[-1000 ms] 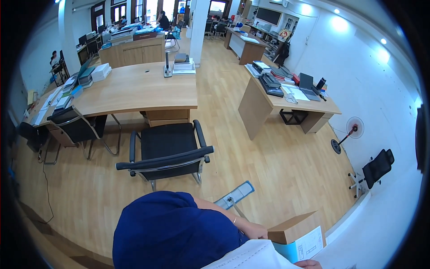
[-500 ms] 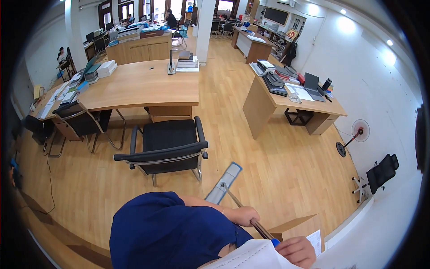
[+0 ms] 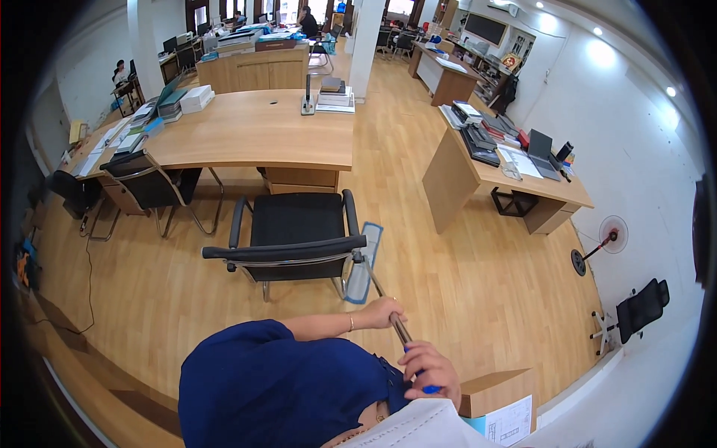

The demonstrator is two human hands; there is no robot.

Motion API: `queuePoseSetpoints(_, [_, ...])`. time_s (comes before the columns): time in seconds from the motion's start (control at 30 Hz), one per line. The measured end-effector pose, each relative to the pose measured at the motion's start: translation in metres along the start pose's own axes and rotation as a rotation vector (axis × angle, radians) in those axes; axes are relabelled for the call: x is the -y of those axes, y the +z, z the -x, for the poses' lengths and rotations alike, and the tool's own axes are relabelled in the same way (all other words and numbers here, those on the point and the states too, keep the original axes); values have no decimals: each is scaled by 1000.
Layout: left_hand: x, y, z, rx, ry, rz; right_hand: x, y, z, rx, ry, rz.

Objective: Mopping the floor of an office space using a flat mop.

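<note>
A flat mop lies with its grey, blue-edged head [image 3: 359, 285] on the wooden floor, close along the right side of a black office chair [image 3: 297, 222]. The chair's armrest covers part of the mop head. From there the metal mop handle [image 3: 379, 284] slants back toward me. My left hand [image 3: 379, 313] is wrapped round the handle partway up. Higher up, my right hand [image 3: 433, 371] grips the handle near its blue end, with the fingers curled around it.
A large wooden desk [image 3: 261, 142] stands beyond the chair, and another desk [image 3: 455, 175] with a laptop is to the right. A cardboard box [image 3: 493, 384] sits near my right hand. A floor fan [image 3: 597, 248] and a swivel chair [image 3: 638, 313] line the right wall.
The mop head has slid forward, away from me, and turned to lie beside the chair. Both hands have moved forward and left with the handle. The view has shifted slightly.
</note>
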State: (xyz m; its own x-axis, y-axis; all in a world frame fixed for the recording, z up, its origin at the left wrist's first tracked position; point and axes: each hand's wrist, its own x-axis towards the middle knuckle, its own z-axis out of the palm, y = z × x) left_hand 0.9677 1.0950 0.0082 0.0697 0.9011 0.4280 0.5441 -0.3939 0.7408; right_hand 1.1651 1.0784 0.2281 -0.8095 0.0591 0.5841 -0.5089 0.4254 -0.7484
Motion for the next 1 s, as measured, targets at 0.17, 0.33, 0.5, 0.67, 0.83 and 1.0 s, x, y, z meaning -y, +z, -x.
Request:
queuePoseSetpoints(0.17, [45, -1, -3, -13, -69, -117, -51, 24, 9, -309, 112, 102])
queuePoseSetpoints(0.33, [88, 10, -13, 19, -60, -129, -69, 27, 16, -416, 201, 230])
queuePoseSetpoints(0.5, [76, 28, -36, 279, -104, -265, -48, 1, 38, -425, 279, 218])
queuePoseSetpoints(0.67, [24, 84, -62, 386, -43, -205, 7, -27, 77, -495, 338, 232])
queuePoseSetpoints(0.83, [-51, 155, -78, 598, 113, -135, 90, -34, 122, -651, 405, 299])
queuePoseSetpoints(1.0, [-143, 218, -95, 921, 324, 16, 175, -24, 173, -809, 471, 422])
